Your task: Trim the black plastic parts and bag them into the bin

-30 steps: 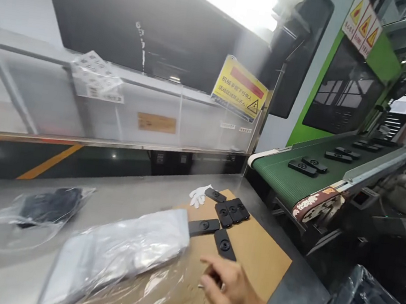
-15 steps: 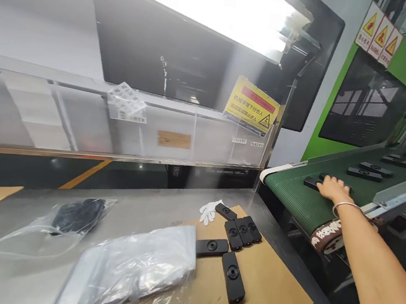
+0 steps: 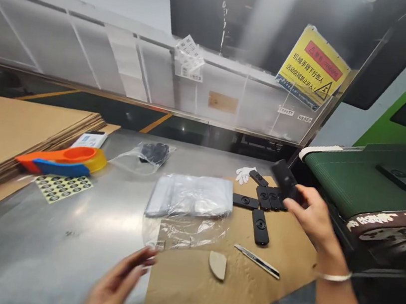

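Observation:
My right hand point(image 3: 310, 217) is closed round a flat black plastic part point(image 3: 285, 179), held tilted above the right side of a cardboard sheet point(image 3: 243, 298). Several matching black parts point(image 3: 260, 225) lie on that sheet just left of the hand. My left hand point(image 3: 116, 283) hovers low over the steel table near the front edge, fingers stretched out and blurred, holding nothing. A stack of clear plastic bags point(image 3: 191, 196) lies between the two hands. A utility knife point(image 3: 256, 260) rests on the cardboard below the parts.
A green conveyor belt point(image 3: 357, 186) at the right carries more black parts point(image 3: 398, 177). Stacked cardboard point(image 3: 9, 130), an orange and blue tape dispenser point(image 3: 64, 160) and a sticker sheet point(image 3: 62, 186) lie at the left. A white glove point(image 3: 244, 174) and a bagged black item point(image 3: 152, 152) lie farther back.
My right hand has come back from the conveyor with a black part in it. My left hand has entered at the bottom. The view has swung left and down.

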Demonstrator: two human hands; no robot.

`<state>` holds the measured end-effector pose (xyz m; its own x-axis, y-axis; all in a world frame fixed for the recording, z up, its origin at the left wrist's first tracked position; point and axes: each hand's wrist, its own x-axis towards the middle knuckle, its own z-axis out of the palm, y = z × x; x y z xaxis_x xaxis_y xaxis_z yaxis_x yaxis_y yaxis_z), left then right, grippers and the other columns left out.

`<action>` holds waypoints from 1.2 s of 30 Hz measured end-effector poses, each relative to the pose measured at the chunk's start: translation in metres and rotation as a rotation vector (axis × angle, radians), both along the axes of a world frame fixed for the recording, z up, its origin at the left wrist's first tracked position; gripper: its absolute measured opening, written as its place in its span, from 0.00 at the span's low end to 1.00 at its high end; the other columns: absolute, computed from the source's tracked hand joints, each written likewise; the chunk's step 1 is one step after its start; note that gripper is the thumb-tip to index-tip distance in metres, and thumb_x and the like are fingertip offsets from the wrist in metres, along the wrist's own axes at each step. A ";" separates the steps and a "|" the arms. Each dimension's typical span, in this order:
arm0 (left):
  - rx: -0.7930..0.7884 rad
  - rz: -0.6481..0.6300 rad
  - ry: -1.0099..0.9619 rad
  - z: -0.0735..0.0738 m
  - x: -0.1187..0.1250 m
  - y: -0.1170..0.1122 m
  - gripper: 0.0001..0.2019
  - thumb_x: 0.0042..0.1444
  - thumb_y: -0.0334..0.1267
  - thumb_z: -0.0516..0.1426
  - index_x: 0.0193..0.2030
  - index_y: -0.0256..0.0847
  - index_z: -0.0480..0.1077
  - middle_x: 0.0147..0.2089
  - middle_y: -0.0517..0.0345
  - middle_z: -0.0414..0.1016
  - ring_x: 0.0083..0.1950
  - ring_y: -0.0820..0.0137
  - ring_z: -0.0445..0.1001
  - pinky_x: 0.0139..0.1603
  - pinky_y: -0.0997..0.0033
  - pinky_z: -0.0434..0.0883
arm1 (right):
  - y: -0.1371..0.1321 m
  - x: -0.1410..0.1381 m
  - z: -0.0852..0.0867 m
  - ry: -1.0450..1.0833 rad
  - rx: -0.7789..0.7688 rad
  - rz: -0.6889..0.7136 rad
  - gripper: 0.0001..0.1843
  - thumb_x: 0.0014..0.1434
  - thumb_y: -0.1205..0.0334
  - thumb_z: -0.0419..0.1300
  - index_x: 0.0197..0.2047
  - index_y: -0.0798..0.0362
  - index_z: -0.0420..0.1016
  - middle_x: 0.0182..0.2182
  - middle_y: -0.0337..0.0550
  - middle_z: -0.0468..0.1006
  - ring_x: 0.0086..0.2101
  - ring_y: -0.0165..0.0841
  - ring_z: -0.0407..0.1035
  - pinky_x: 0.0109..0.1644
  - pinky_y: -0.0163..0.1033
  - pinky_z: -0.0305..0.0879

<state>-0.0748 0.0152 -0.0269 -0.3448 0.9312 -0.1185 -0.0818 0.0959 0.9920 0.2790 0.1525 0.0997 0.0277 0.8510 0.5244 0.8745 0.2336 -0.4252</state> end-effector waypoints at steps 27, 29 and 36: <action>0.406 -0.415 0.347 -0.013 0.027 -0.024 0.13 0.47 0.35 0.59 0.41 0.41 0.74 0.35 0.47 0.76 0.35 0.60 0.72 0.38 0.62 0.67 | -0.154 -0.166 -0.072 0.109 -0.065 0.967 0.32 0.56 0.72 0.55 0.63 0.51 0.55 0.47 0.54 0.68 0.48 0.43 0.61 0.47 0.50 0.66; 0.377 -0.441 0.347 -0.016 0.025 -0.027 0.10 0.46 0.36 0.60 0.37 0.41 0.75 0.30 0.48 0.75 0.31 0.61 0.71 0.36 0.63 0.67 | -0.154 -0.171 -0.074 0.092 -0.103 0.918 0.32 0.56 0.75 0.54 0.63 0.51 0.55 0.47 0.54 0.68 0.47 0.42 0.62 0.47 0.50 0.66; 0.302 -0.443 0.115 -0.016 0.024 -0.032 0.14 0.43 0.34 0.62 0.40 0.38 0.77 0.33 0.46 0.76 0.34 0.58 0.73 0.42 0.59 0.67 | -0.157 -0.179 -0.089 0.219 -0.072 0.869 0.30 0.57 0.71 0.54 0.62 0.49 0.57 0.44 0.53 0.70 0.45 0.41 0.65 0.44 0.50 0.67</action>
